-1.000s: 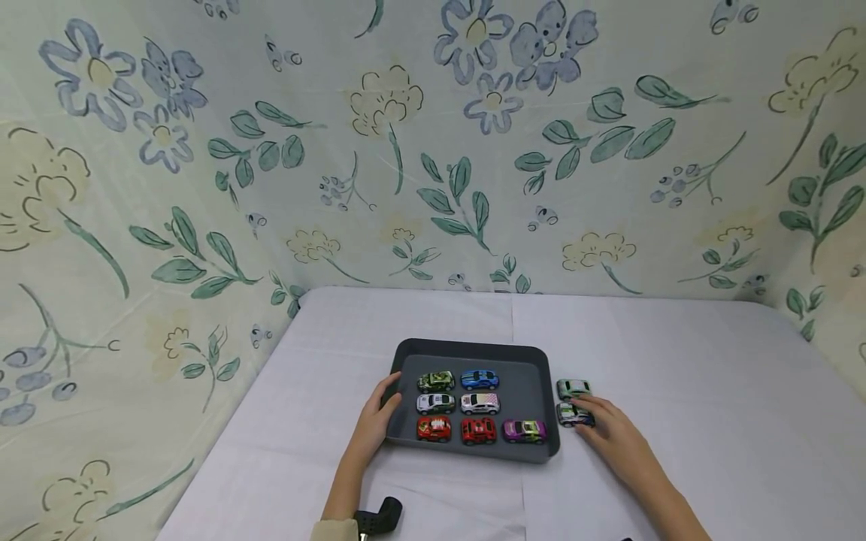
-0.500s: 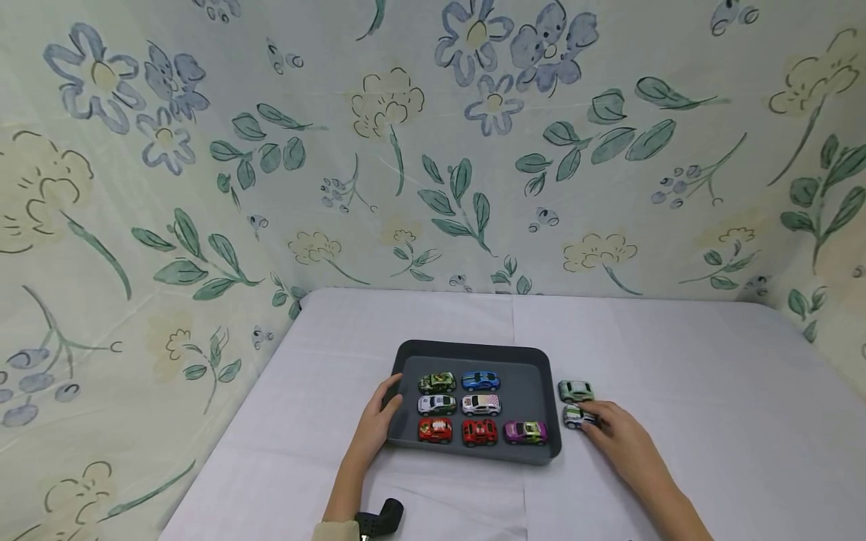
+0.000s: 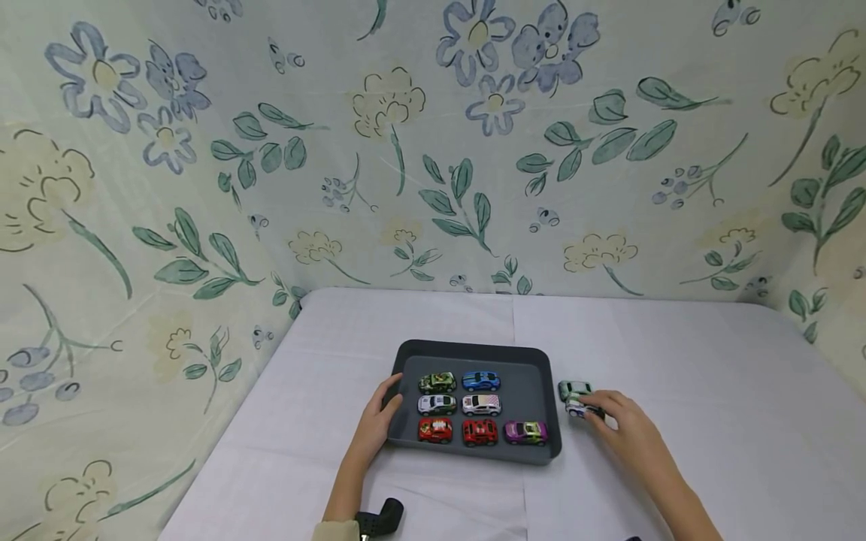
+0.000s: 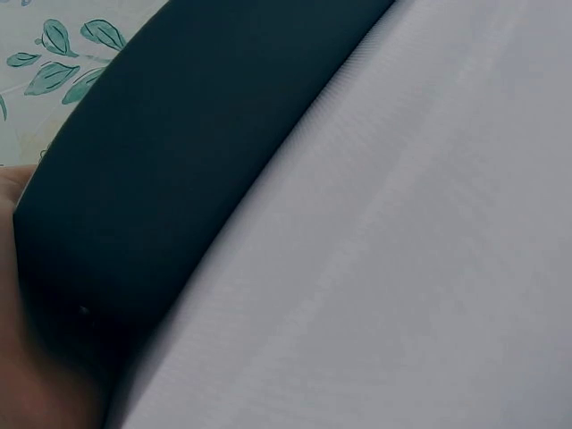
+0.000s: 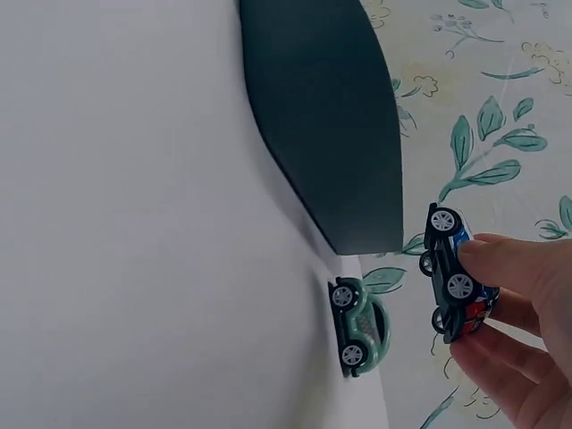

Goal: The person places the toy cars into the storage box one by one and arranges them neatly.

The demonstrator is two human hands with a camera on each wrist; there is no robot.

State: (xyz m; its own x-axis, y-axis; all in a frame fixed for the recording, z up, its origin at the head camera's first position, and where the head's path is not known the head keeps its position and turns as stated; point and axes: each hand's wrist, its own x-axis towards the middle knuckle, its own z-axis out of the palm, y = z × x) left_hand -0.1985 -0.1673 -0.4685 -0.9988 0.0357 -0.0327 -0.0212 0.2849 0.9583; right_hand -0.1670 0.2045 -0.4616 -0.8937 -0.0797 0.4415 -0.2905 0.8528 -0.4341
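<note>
A dark grey tray (image 3: 521,394) lies on the white table with several toy cars in rows. My left hand (image 3: 374,424) grips its left rim; the left wrist view shows the tray's outer wall (image 4: 179,152) beside part of that hand. Right of the tray, my right hand (image 3: 632,432) pinches a toy car (image 5: 458,268) with blue and red markings between thumb and fingers. In the right wrist view this car is raised and tilted, its wheels towards the camera. A pale green toy car (image 3: 574,388) stands on the table just behind it, close to the tray's right wall.
Inside the tray are a camouflage car (image 3: 437,382), a blue car (image 3: 481,381), two whitish cars, two red cars and a purple car (image 3: 525,433) at the front right. A floral cloth (image 3: 406,150) hangs behind the table (image 3: 676,361). A black device (image 3: 381,518) sits at my left wrist.
My right hand has lifted the toy car off the table, first shifting it slightly right, away from the tray. The left hand and the tray stay in place.
</note>
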